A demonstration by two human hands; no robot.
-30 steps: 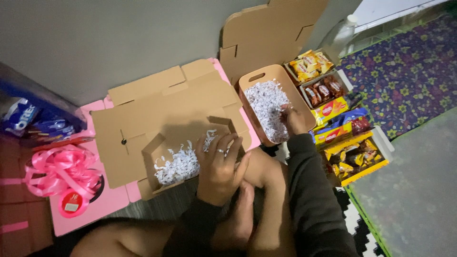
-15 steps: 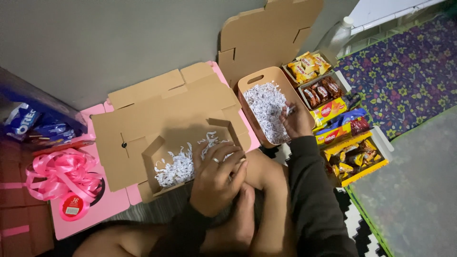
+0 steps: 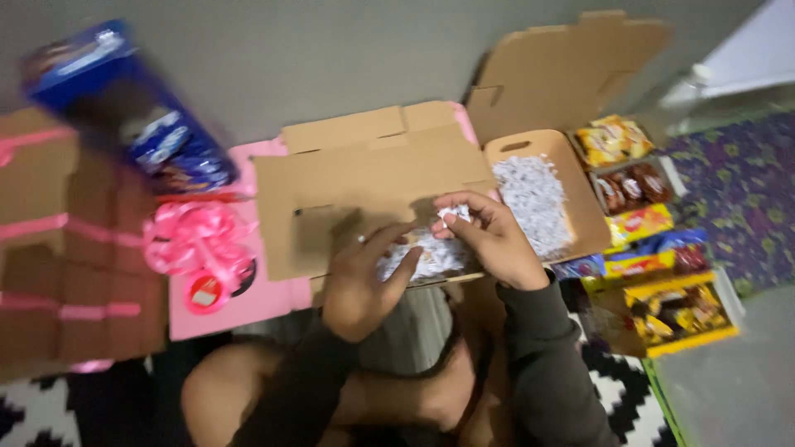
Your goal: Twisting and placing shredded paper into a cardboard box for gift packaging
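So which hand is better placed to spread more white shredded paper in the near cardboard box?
Probably the right hand: its fingers already pinch white shredded paper, while the left hand lies flat.

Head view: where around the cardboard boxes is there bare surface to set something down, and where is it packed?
Bare grey floor lies beyond the flat cardboard box, between the blue packet and the open box lid. A grey strip shows right of the yellow snack box. It is crowded where both hands, left hand and right hand, work the shredded paper, and along the snack packets.
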